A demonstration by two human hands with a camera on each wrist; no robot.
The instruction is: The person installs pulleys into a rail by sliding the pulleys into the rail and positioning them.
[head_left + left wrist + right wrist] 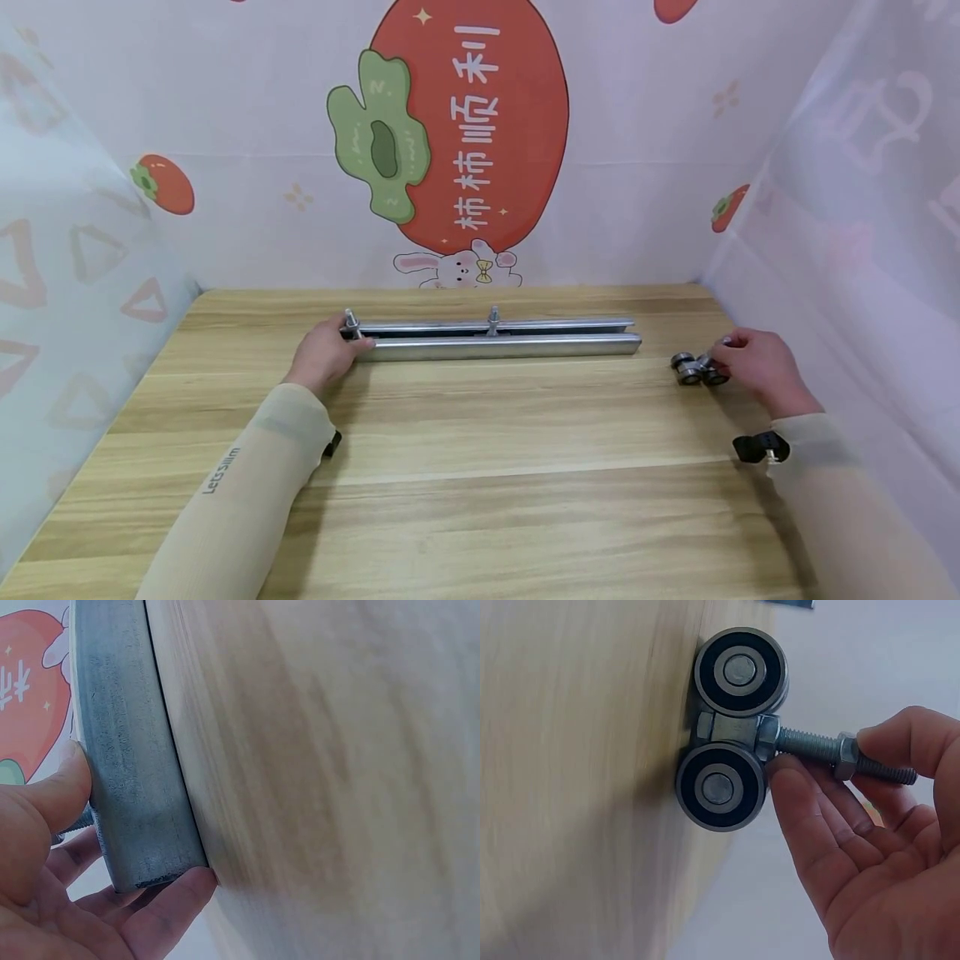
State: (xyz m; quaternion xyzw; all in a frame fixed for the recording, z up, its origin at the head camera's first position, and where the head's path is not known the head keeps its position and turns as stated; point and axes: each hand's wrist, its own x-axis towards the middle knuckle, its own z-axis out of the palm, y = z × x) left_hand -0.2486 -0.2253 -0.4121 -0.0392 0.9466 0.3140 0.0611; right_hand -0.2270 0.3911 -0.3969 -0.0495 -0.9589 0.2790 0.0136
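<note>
A metal channel rail [510, 346] lies along the back of the table, its slot facing up. My left hand [318, 354] grips its left end, thumb on the front edge and fingers around the end. Two threaded bolts stand up out of the slot, one bolt [350, 318] beside the left hand and another bolt [493, 317] near mid-rail. Off the rail's right end, my right hand [765, 367] pinches the threaded stem [810, 745] of a roller trolley [688, 369]. The trolley's black-and-steel wheels [741, 671] are at the tabletop, and a nut [846, 756] sits on the stem by the thumb.
The wood-grain table [525, 508] is bounded at the back by a printed cloth wall [637, 125]. Cloth walls also rise at both sides, the right wall [847, 275] close beside the right hand. Each wrist wears a black camera mount [761, 447].
</note>
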